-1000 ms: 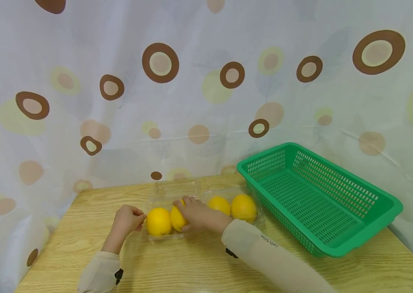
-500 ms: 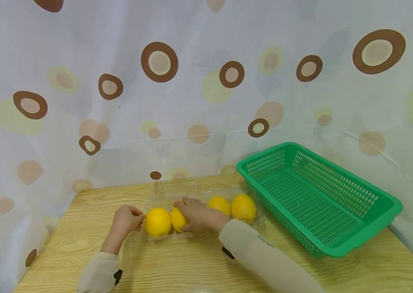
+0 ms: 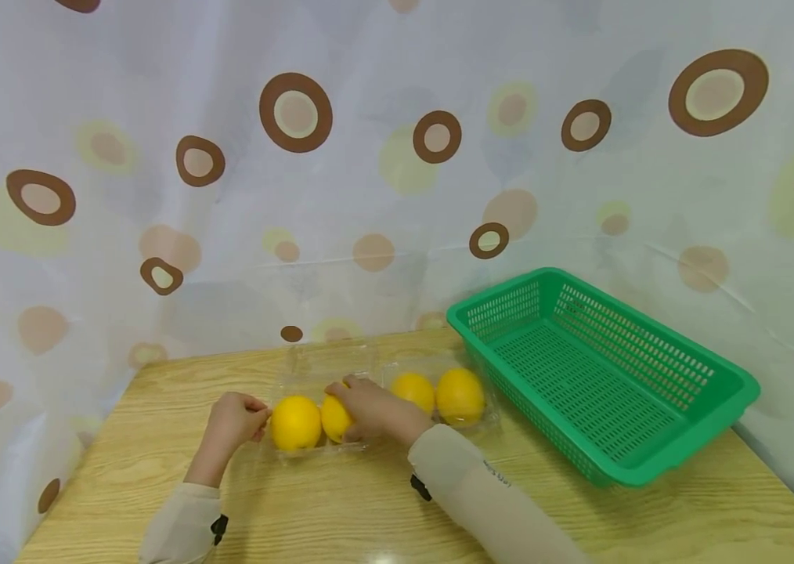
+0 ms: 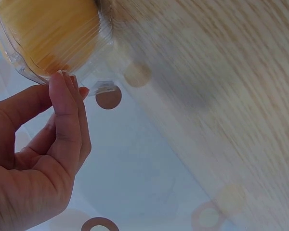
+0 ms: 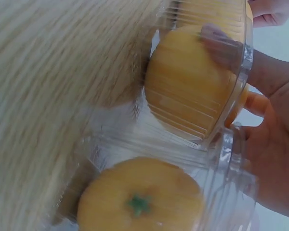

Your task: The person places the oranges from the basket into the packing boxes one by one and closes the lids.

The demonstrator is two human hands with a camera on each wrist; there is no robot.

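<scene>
Two oranges sit side by side in a clear plastic clamshell box [image 3: 330,362], its lid folded back. My left hand [image 3: 231,423] pinches the box's rim [image 4: 20,65] between thumb and fingers, beside the left orange [image 3: 296,423]. The other orange [image 3: 333,419] is gripped by my right hand [image 3: 374,409], whose thumb [image 5: 221,45] reaches inside the ribbed wall in the right wrist view. Part of that orange is hidden by the hand. To the right, a second clear box [image 5: 226,154] holds two more oranges, one of them [image 5: 139,197] showing a green star-shaped stem end.
A green perforated basket [image 3: 601,470] stands at the right, close beside the second box. Everything rests on a wood-grain table [image 3: 312,517]. Behind it hangs a white curtain [image 3: 228,227] with brown rings.
The head view has turned slightly, so the whole scene sits a little further left and up. Both hands keep their holds on the box rim and the orange.
</scene>
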